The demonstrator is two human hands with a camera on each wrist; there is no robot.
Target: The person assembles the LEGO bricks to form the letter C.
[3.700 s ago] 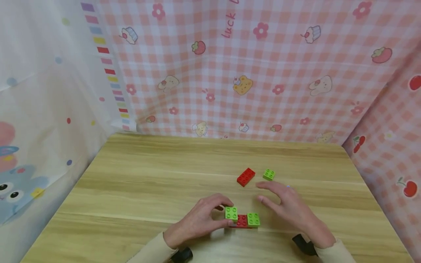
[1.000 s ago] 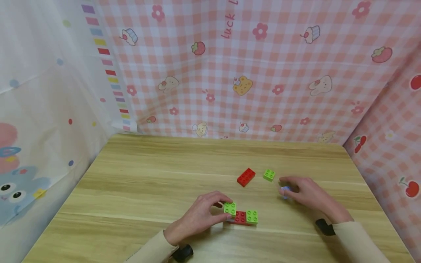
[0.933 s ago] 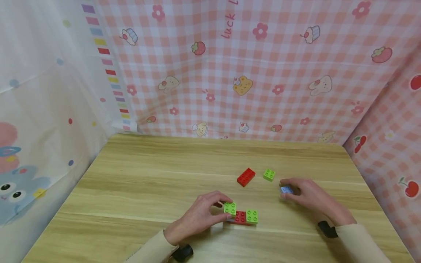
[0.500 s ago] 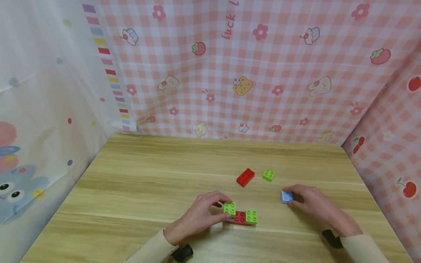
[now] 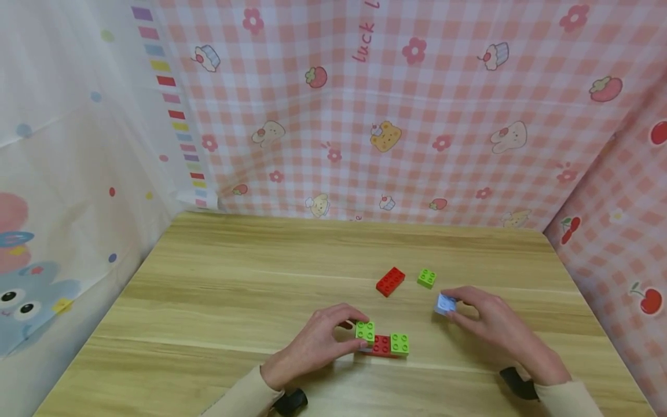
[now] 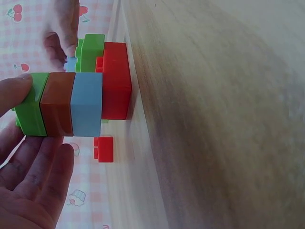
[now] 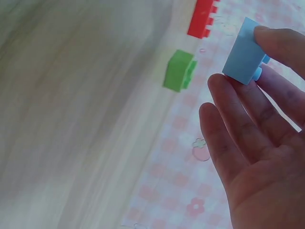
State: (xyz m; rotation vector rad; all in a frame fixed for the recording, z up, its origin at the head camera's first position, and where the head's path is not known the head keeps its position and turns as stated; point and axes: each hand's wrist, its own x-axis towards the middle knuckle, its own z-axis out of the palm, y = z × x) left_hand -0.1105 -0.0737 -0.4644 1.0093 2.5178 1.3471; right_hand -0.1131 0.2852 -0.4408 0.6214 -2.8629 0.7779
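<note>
My left hand pinches the green brick on top of a small tower between thumb and fingers. In the left wrist view, a brown brick and a blue brick sit stacked under that green one, on the end of a long red brick. Another green brick stands on the red brick's other end, with bare red studs between. My right hand pinches a light blue two-by-two brick, held above the table to the right of the build.
Farther back on the wooden table lie a loose red brick and a small green brick. Patterned cloth hangs behind the table and along both sides.
My right hand has moved right from beside the loose bricks, taken hold of the light blue brick and lifted it, then shifted slightly left. The left hand keeps its grip on the tower.
</note>
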